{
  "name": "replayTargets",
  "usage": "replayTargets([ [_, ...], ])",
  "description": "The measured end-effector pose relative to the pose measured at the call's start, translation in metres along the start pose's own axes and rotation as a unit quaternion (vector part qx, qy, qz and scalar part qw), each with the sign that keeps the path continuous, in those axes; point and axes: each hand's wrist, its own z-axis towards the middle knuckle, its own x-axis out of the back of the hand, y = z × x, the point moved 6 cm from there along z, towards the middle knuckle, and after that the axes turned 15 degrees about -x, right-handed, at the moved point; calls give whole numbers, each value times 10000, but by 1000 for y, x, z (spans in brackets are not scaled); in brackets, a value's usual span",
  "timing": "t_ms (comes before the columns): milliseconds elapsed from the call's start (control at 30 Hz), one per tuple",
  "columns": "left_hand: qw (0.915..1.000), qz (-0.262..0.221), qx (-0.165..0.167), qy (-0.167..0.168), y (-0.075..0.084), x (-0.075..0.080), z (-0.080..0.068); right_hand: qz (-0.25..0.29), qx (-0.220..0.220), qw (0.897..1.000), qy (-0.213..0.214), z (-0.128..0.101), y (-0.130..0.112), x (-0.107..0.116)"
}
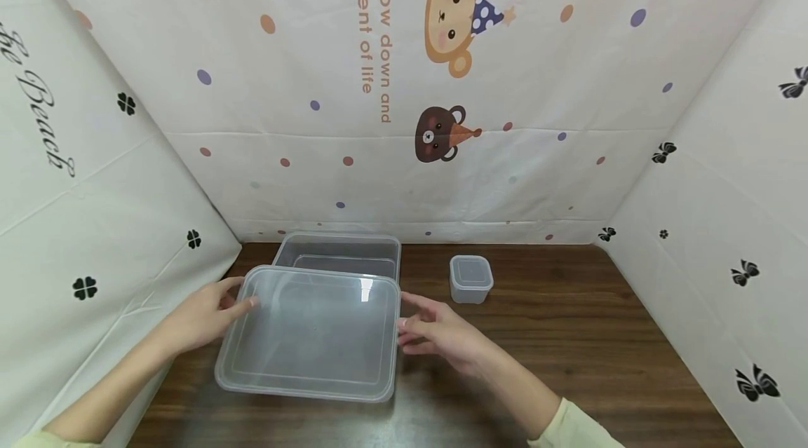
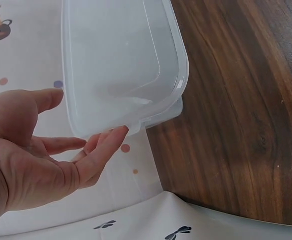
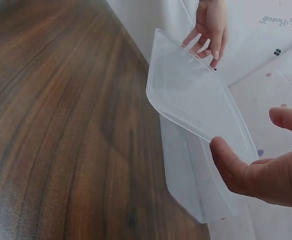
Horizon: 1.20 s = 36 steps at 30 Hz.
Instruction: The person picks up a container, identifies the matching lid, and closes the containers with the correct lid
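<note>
A clear rectangular plastic lid (image 1: 312,332) (image 2: 120,55) (image 3: 196,100) hangs tilted between my two hands, over the near part of a clear rectangular container (image 1: 341,255) (image 3: 186,175). My left hand (image 1: 208,315) (image 2: 35,150) touches the lid's left edge with loosely straight fingertips. My right hand (image 1: 442,332) (image 3: 266,170) touches the right edge, thumb tip against the rim and fingers extended. Whether the lid also rests on the container's rim I cannot tell.
A small square lidded clear container (image 1: 470,278) stands to the right of the big one. The dark wooden table (image 1: 568,336) is walled by patterned white cloth at the back and on both sides.
</note>
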Motion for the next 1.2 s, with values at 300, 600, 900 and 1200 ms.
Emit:
replayTargets([
  [300,9988,-460,149,58,6,2,1,-125,-8,9999,5,-2,-7,4],
  [600,9978,-470,-14,458,13,13,6,-253,278,9991,217,-6,-18,6],
  [900,9956,-253,-261,866,23,24,9,-431,484,9964,543,-14,-36,9],
  [1200,9923,250,-244,1190,31,33,11,-668,706,9916,850,-19,-50,10],
])
